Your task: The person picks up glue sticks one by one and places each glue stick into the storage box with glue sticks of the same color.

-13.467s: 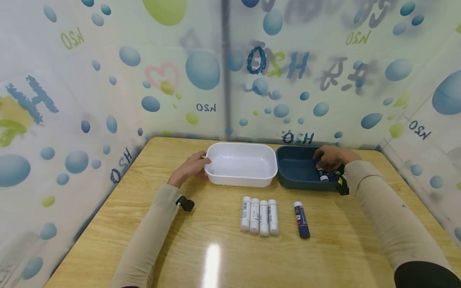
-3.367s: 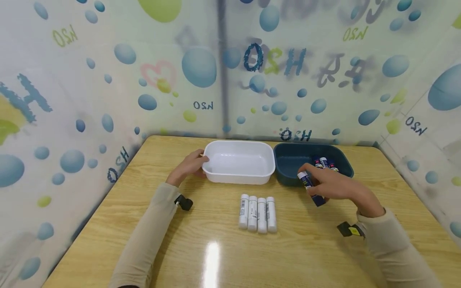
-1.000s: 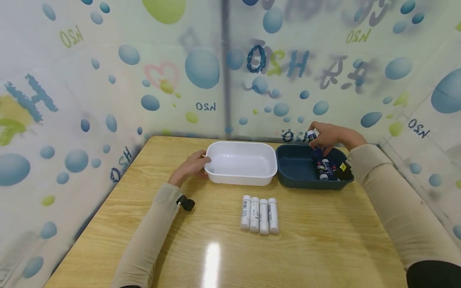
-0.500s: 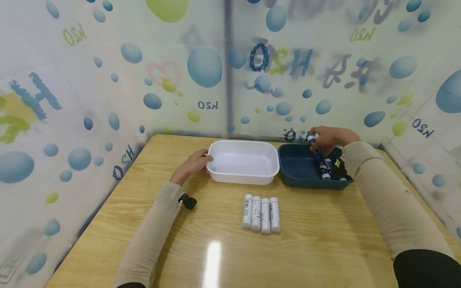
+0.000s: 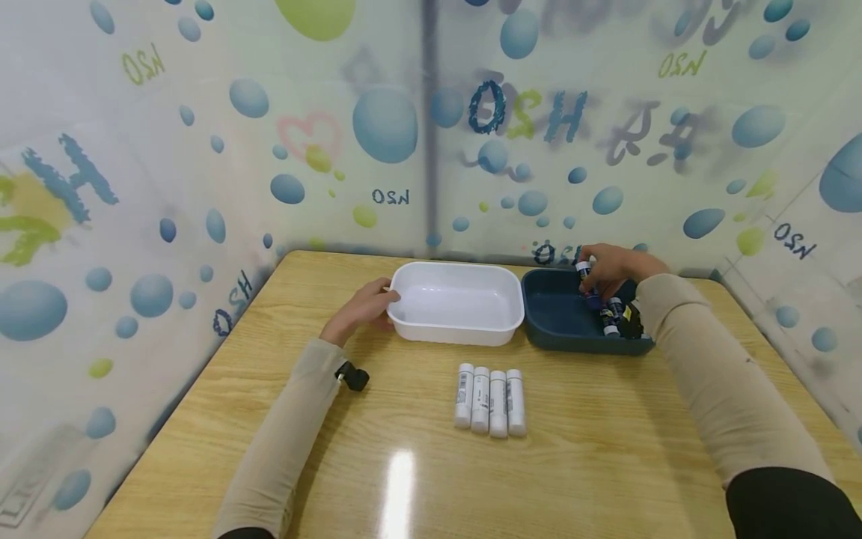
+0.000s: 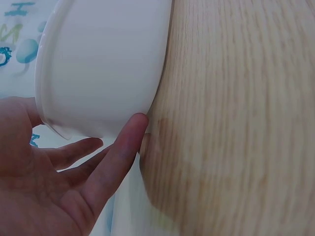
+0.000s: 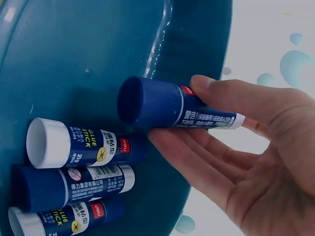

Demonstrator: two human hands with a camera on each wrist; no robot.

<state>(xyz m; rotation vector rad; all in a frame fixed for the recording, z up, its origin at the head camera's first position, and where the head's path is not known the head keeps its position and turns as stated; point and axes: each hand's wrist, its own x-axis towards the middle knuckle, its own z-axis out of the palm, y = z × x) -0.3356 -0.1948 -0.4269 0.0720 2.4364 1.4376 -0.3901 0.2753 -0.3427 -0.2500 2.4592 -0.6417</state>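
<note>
My right hand [image 5: 611, 269] pinches a blue glue stick [image 7: 152, 104] between thumb and fingers, over the far side of the dark blue tray [image 5: 562, 313]. In the right wrist view its dark blue end points into the tray and its white end lies toward the palm. Three more glue sticks [image 7: 93, 147] lie side by side in that tray, alternating in direction. At the left end of the white tray [image 5: 458, 335], my left hand [image 5: 364, 308] holds the wall, thumb over the rim and fingers outside. One fingertip touches the wall near the table.
Several white tubes [image 5: 480, 400] lie in a row on the wooden table [image 5: 323, 457], in front of the white tray. Both trays stand side by side near the table's back edge. A printed curtain [image 5: 310, 135] hangs behind.
The glue stick once lying beside the white tubes was picked up and carried to the dark tray. Over the last second my right hand has lowered it farther in. My left hand stays put.
</note>
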